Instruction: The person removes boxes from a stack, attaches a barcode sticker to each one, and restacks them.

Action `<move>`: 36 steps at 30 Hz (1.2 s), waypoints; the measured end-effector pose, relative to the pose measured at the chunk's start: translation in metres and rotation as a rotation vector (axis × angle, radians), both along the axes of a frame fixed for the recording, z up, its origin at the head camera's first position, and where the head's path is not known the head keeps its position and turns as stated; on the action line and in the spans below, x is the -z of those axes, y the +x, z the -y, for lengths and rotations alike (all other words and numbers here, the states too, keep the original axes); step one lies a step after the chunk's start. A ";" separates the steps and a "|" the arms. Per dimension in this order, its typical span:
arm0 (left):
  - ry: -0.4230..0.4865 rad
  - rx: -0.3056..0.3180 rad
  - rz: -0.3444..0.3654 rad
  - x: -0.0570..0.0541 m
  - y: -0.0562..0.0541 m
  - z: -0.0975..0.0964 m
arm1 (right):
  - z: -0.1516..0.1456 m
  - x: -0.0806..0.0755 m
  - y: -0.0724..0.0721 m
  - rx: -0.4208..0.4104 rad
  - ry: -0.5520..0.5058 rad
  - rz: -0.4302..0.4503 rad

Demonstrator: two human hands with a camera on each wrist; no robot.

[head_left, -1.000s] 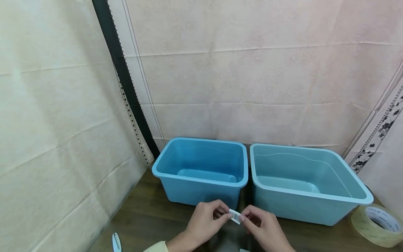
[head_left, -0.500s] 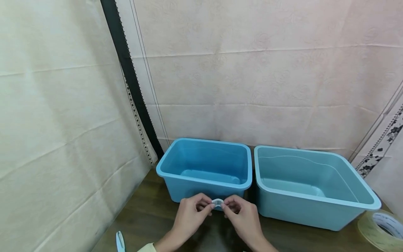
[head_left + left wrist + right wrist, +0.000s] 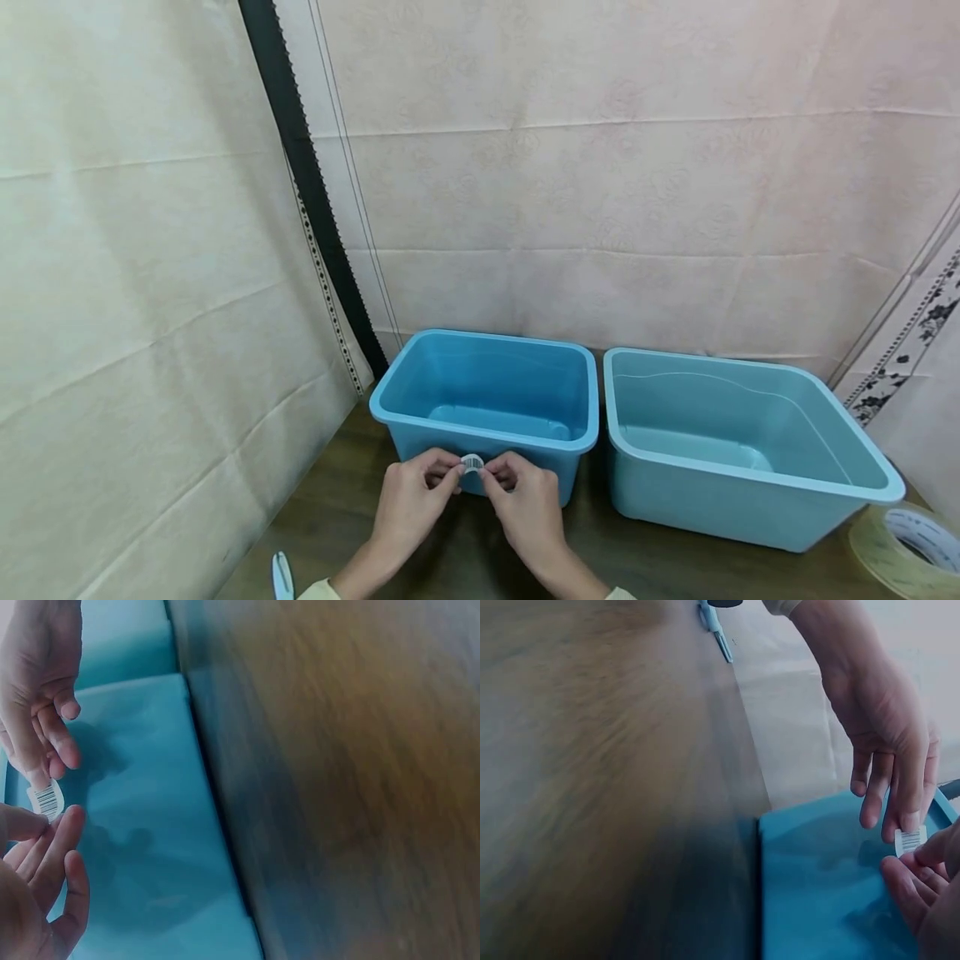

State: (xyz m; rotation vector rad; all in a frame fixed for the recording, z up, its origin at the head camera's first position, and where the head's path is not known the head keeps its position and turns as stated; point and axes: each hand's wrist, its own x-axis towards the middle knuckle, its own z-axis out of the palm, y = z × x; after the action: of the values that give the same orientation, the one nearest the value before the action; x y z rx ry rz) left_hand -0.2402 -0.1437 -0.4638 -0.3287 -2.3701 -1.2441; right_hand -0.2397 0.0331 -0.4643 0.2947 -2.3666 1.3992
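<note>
A small white barcode sticker (image 3: 472,463) is bowed between my two hands, in front of the near wall of the darker blue plastic bin (image 3: 487,437). My left hand (image 3: 412,500) pinches its left end between thumb and forefinger. At the other end, my right hand (image 3: 527,504) pinches it the same way. The left wrist view has the barcode label (image 3: 48,801) curving between both sets of fingertips, close to the blue wall. In the right wrist view the label (image 3: 910,841) appears just below the bin's rim, partly covered by a thumb.
A paler teal bin (image 3: 750,492) stands to the right of the blue one. Beyond it lies a roll of clear tape (image 3: 911,546). A light blue tool with a slim handle (image 3: 282,575) rests at the table's front left. Pale cloth (image 3: 600,183) hangs behind.
Both hands have carried the sticker leftward and up to the blue bin's front wall. Its ends have been bent back, so it bows. The head view has shifted slightly.
</note>
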 end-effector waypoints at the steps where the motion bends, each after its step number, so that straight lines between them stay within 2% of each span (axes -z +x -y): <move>1: 0.001 -0.011 0.000 0.000 -0.001 0.001 | 0.003 -0.001 -0.001 0.008 0.006 -0.012; 4: 0.008 -0.034 0.002 0.000 -0.004 0.004 | 0.012 -0.001 -0.003 0.036 0.024 -0.035; 8: 0.017 -0.033 0.015 0.001 -0.008 0.005 | 0.020 0.002 -0.006 0.084 0.029 -0.060; 18: 0.003 -0.053 0.012 0.005 -0.013 0.004 | 0.028 0.010 -0.010 0.155 -0.021 -0.081; 23: -0.161 -0.124 -0.076 0.003 -0.015 0.004 | 0.026 0.012 -0.009 0.148 -0.062 -0.082; 26: -0.236 -0.167 -0.097 0.003 -0.013 0.006 | 0.024 0.016 -0.006 0.082 -0.123 -0.043; 28: -0.210 -0.150 -0.076 0.002 -0.012 0.008 | 0.023 0.018 -0.003 0.012 -0.162 -0.019; 31: -0.104 -0.082 -0.050 0.002 -0.011 0.011 | 0.020 0.019 -0.001 -0.089 -0.209 -0.008; 33: -0.031 -0.018 -0.045 0.001 -0.012 0.012 | 0.018 0.017 -0.001 -0.112 -0.214 -0.003; 36: 0.023 0.045 -0.062 0.003 -0.013 0.012 | 0.013 0.014 -0.002 -0.087 -0.218 -0.002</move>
State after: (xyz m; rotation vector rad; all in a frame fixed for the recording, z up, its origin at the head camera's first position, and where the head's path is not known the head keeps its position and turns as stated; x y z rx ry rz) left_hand -0.2533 -0.1562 -0.4665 -0.4094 -2.3060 -1.2618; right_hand -0.2414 0.0200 -0.4783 0.3415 -2.1975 1.6794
